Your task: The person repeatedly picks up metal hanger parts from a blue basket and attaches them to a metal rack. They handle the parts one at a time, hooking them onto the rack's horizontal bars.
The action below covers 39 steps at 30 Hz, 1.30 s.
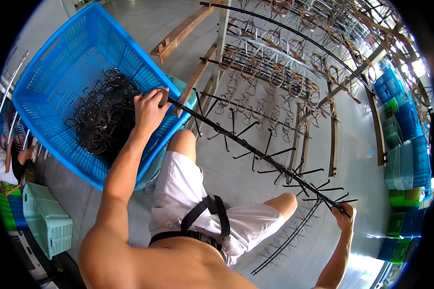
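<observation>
A long black rod with pairs of thin prongs (261,153) slants across in front of me, from the basket's rim down to the right. My left hand (151,111) is closed round its upper end, above the near side of a large blue plastic basket (48,91). My right hand (344,217) grips the lower end, fingers bent round the bar. The prongs that I can see carry nothing. Inside the basket lies a tangled heap of dark, thin curved pieces (103,113), partly covered by my left arm.
A rack with wooden bars (190,29) holds many hanging curved pieces (279,77) ahead. Another pronged rod (287,237) lies on the floor at lower right. Stacked crates (402,166) line the right. A pale green crate (48,219) and a person (7,164) are at left.
</observation>
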{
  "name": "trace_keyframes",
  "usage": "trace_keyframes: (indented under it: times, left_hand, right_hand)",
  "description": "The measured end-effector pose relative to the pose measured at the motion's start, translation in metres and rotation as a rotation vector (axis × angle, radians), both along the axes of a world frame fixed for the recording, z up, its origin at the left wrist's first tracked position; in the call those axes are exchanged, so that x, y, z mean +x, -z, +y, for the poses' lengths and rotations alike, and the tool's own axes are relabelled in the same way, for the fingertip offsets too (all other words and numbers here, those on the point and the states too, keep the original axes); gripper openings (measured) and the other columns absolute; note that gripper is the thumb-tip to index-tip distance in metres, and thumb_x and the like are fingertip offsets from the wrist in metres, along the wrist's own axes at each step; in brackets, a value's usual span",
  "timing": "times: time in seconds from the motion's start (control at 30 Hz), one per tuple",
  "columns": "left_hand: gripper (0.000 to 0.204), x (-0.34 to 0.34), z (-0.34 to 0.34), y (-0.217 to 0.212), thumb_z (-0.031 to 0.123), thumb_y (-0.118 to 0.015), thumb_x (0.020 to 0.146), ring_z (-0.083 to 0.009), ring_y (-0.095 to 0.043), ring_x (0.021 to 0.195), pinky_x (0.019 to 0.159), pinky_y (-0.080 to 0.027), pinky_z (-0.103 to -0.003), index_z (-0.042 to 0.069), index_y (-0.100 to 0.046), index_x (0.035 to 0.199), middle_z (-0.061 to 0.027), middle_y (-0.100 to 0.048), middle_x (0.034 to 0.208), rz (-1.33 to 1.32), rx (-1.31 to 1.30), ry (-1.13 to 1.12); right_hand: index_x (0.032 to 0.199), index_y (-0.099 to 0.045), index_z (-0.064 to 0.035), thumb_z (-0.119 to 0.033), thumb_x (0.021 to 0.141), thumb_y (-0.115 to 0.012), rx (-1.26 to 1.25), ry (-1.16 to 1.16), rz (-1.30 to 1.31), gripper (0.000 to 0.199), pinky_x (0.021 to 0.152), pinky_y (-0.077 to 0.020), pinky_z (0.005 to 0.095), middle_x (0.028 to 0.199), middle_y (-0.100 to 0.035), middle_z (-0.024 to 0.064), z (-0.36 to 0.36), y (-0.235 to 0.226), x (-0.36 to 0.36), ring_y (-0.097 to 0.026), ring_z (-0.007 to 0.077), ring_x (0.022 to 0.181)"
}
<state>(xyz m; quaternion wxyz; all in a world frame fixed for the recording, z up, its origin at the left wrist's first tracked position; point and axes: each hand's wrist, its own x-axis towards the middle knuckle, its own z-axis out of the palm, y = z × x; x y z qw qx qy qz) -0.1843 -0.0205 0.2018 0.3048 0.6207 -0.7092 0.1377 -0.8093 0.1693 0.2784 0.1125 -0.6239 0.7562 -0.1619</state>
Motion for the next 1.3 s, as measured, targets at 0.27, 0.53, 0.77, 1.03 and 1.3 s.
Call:
trace_keyframes:
  times: [0.27,0.53,0.77,1.03,1.3]
  left_hand:
    - [0.056,-0.013,-0.016,0.041,0.029,-0.072,0.071,-0.023,-0.063,0.088,0.072,-0.039,-0.038,0.01,-0.055,0.121,-0.0103,-0.065,0.1,-0.016,0.208,-0.032]
    - [0.034,-0.027,0.0,0.041,0.029,-0.064,0.081,-0.0261,-0.06,0.092,0.076,-0.038,-0.04,0.007,-0.063,0.107,-0.0072,-0.062,0.108,-0.191,0.181,-0.061]
    - [0.028,-0.029,-0.002,0.044,0.026,-0.067,0.078,-0.0291,-0.058,0.084,0.071,-0.038,-0.039,0.004,-0.061,0.094,-0.0087,-0.062,0.094,-0.121,0.266,-0.003]
    - [0.028,-0.009,0.027,0.027,0.026,-0.06,0.085,-0.0302,-0.058,0.084,0.07,-0.04,-0.039,0.002,-0.062,0.097,-0.0121,-0.062,0.095,0.172,0.032,-0.025]
    - [0.045,-0.079,0.129,0.025,0.037,-0.046,0.092,-0.0104,-0.03,0.043,0.043,-0.024,-0.026,0.011,-0.034,0.057,0.0002,-0.035,0.052,1.884,0.585,0.741]
  right_hand:
    - [0.058,-0.058,-0.0018,-0.03,0.061,-0.073,0.026,-0.159,0.14,0.032,0.044,-0.0371,0.035,0.046,-0.047,0.0121,-0.05,0.028,-0.013,-0.044,0.0272,0.041]
    - [0.079,-0.057,-0.008,-0.047,0.074,-0.068,-0.096,-0.216,0.269,0.041,0.077,-0.0383,0.0394,0.071,-0.056,0.0071,-0.101,0.08,-0.051,-0.055,0.0294,0.074]
    - [0.083,-0.058,-0.0076,-0.042,0.07,-0.072,-0.267,-0.13,0.253,0.039,0.082,-0.0393,0.0404,0.085,-0.055,0.0086,-0.121,0.128,-0.062,-0.052,0.0304,0.089]
    - [0.106,-0.056,-0.0033,-0.02,0.076,-0.071,-0.565,0.157,0.154,0.038,0.086,-0.0425,0.0412,0.108,-0.054,0.0145,-0.104,0.163,-0.054,-0.052,0.0338,0.102]
    - [0.106,-0.054,-0.0014,-0.031,0.095,-0.041,-0.306,-0.132,-0.596,0.034,0.064,-0.0445,0.0303,0.094,-0.059,0.0128,-0.013,0.091,0.25,-0.054,0.0191,0.076]
